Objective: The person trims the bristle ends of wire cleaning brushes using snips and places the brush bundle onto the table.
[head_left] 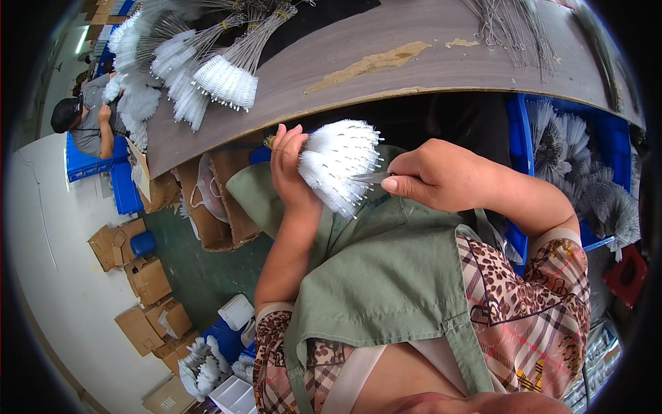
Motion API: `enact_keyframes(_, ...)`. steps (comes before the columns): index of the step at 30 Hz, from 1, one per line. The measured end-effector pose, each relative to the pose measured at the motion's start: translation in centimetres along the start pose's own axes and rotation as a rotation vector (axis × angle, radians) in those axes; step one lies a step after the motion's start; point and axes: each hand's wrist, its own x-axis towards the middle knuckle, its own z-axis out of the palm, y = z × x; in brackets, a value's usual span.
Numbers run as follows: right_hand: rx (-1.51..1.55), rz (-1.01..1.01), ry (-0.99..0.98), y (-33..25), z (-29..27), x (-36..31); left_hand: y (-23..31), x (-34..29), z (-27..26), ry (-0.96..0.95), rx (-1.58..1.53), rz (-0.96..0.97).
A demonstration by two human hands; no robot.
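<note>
My left hand (292, 165) is wrapped round a bundle of white-bristled wire brushes (338, 162), whose bristle heads fan out toward the right. The wire stems are mostly hidden by the fingers. Pinched between thumb and fingers of my right hand (441, 176) is a slim grey metal tool (372, 178); its tip reaches into the bristles, and its handle is hidden in the palm, so its exact kind is unclear. Both hands are above my lap, just in front of the table's near edge.
On the table (386, 48) lie more tied brush bundles (227, 81) at far left and loose looped wires (514, 27) at far right. A blue crate (520, 138) of brushes stands to the right. Cardboard boxes (231, 207) sit at left; a co-worker (89, 114) sits beyond.
</note>
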Motion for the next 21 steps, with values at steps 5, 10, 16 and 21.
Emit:
enact_keyframes(5,-0.120,0.061,-0.046,-0.48,-0.58,0.31,-0.03,0.18,-0.49,-0.052,0.063,-0.001)
enact_keyframes(10,-0.180,0.072,-0.076,-0.67,-0.91,0.52,-0.14,0.09,-0.39,-0.056,0.053,-0.003)
enact_keyframes(16,-0.177,0.041,-0.031,0.10,-0.64,0.54,-0.27,-0.13,-0.32,-0.075,0.066,-0.027)
enact_keyframes(21,0.046,0.035,-0.048,-0.17,-0.37,0.55,-0.20,-0.65,-0.41,-0.106,0.082,-0.106)
